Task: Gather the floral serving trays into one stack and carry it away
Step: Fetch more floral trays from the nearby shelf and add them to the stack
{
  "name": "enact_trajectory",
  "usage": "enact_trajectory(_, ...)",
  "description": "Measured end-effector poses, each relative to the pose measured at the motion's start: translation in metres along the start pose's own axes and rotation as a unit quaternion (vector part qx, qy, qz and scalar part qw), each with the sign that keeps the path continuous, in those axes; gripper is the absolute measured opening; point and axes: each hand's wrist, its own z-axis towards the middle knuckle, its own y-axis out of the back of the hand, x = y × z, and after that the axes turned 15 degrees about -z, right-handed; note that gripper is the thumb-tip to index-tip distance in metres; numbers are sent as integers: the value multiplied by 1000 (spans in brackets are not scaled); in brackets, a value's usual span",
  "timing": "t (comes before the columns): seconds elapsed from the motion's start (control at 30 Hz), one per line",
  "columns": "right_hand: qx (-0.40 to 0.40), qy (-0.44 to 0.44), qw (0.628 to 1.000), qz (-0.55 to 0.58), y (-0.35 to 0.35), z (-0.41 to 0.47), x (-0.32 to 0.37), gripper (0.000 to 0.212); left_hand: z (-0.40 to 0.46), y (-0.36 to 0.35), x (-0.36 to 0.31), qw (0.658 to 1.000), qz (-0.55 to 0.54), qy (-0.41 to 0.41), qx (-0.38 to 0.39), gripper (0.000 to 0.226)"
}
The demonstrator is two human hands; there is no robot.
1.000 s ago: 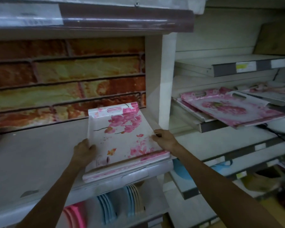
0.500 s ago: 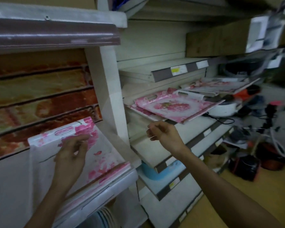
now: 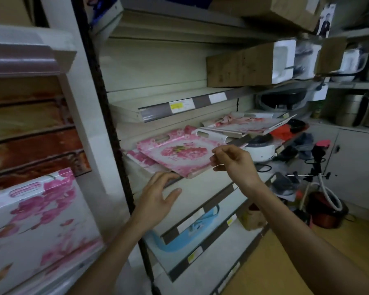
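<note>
both hands at the pink rose tray on the middle shelf

the pink rose tray (image 3: 175,153) lies tilted on a white shelf (image 3: 200,188), its near corner jutting past the shelf's front edge. it rests on top of a second floral tray (image 3: 136,157), of which only the left edge and corner show beneath it. further right on the same level, a paler pink tray (image 3: 247,123) sits with a white tray handle (image 3: 211,135) showing in front of it. at the far left of the view, on a separate shelf unit, a white tray with pink blossoms (image 3: 36,220) lies flat, well apart from the others.

the right hand (image 3: 234,161) is at the rose tray's right edge, fingers curled and thumb forward in a loose pinch; whether it actually has hold of the rim cannot be told. the left hand (image 3: 158,196) is open with fingers spread, reaching up just under the tray's near corner, its fingertips near or touching the underside; it grips nothing.

below, a blue plastic item (image 3: 192,228) pokes out from a lower shelf. a white round appliance (image 3: 258,150) sits right of the trays. above, a brown cardboard box (image 3: 241,64) stands on an upper shelf. a yellow price label (image 3: 176,105) sticks on the shelf strip over the trays.
</note>
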Motion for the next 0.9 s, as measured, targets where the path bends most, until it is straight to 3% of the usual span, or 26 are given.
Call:
enact_trajectory(0.2,8,5,1000,-10,59,44,-29,18,53,-71,-1,999,41,-2,24,39)
enact_trajectory(0.4,13,-3,1000,-12,97,88,-62,19,74,-90,-2,997,71,-10,6,22)
enact_trajectory(0.67,-91,-12,994,-58,114,128,-97,20,84,-73,-14,995,89,-21,-42,27)
enact_trajectory(0.8,-79,-72,994,-7,114,148,-111,18,91,-50,-30,993,85,-27,-72,24)
enact_trajectory(0.9,-16,-154,984,84,106,158,-117,15,86,-35,-44,995,68,-38,-69,27)
